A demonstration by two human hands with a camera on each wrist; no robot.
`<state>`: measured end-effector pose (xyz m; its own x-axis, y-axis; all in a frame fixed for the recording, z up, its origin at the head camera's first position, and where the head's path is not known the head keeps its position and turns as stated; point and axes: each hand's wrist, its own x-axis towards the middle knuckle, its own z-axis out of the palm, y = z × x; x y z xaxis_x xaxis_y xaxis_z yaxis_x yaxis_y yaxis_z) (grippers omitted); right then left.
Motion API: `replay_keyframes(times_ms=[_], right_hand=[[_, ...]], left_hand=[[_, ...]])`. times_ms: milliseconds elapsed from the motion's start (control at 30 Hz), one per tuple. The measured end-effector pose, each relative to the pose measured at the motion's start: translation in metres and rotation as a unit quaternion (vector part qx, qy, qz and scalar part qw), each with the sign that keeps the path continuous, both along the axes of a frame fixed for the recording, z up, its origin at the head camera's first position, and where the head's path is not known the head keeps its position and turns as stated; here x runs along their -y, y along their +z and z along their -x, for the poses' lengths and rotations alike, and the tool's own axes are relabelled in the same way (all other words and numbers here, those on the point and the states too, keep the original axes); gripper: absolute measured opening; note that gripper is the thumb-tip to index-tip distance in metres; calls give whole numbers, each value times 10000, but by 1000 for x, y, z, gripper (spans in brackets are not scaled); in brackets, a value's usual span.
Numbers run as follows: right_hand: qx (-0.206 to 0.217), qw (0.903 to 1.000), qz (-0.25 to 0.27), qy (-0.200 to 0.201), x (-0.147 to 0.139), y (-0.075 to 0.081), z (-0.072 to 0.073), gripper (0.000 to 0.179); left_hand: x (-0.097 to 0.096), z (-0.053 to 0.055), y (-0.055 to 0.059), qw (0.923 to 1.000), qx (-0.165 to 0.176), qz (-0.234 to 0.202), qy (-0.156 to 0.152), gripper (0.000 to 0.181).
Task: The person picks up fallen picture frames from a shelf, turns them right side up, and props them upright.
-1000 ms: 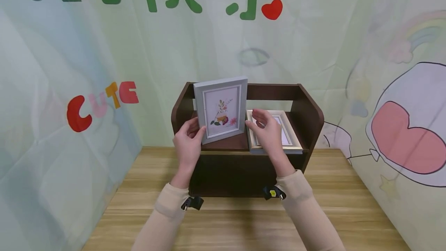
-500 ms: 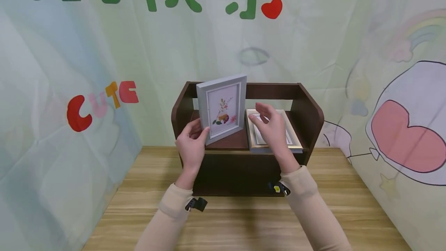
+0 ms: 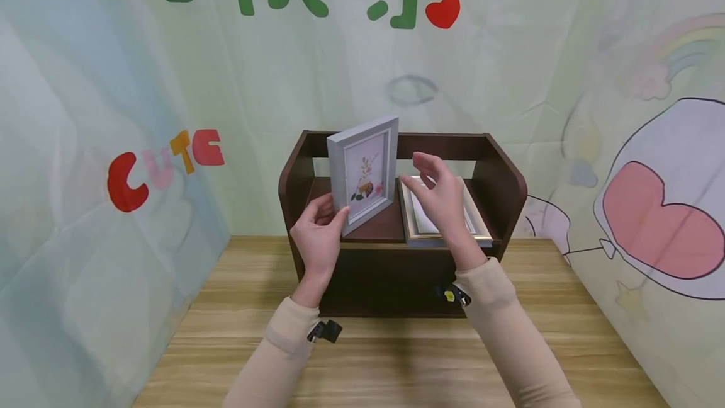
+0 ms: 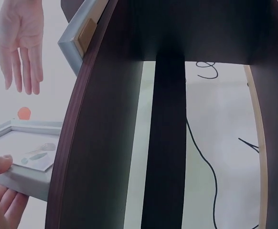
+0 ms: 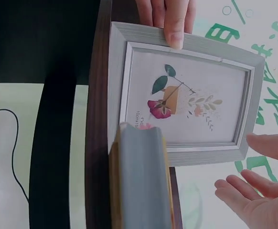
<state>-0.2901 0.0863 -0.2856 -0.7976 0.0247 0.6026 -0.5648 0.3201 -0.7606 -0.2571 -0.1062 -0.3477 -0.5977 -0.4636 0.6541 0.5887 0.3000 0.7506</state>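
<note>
A grey photo frame with a pressed-flower print stands upright on the upper board of a dark brown shelf, turned at an angle. My left hand pinches its left edge low down, thumb on the front and fingers behind. Just right of the frame, my right hand hovers with fingers loosely bent and holds nothing. In the right wrist view, that hand's thumb is close to the frame's edge; whether it touches I cannot tell. Beneath my right hand lies a gold-edged frame, flat on a grey one.
The dark brown shelf has raised sides and a back rail, and stands on a wood-grain table. Printed cloth walls surround it. A thin black cable shows beyond the shelf in the left wrist view.
The upright frame has swung round, its left edge coming forward and rightward with my left hand. My right hand has drawn away from its right edge and risen slightly.
</note>
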Motion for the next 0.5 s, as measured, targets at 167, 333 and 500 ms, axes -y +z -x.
replay_keyframes(times_ms=[167,333,500], right_hand=[[-85,9999,0,54,1,5,2,47],[-256,9995,77,189,3,10,6,46],[-363,9987,157,331,5,18,10,47]], left_hand=[[-1,8,-10,9998,-108,71,139,31],[-3,8,-13,9991,-322,180,193,31],[-8,9,-14,9979,-461,309,325,31]])
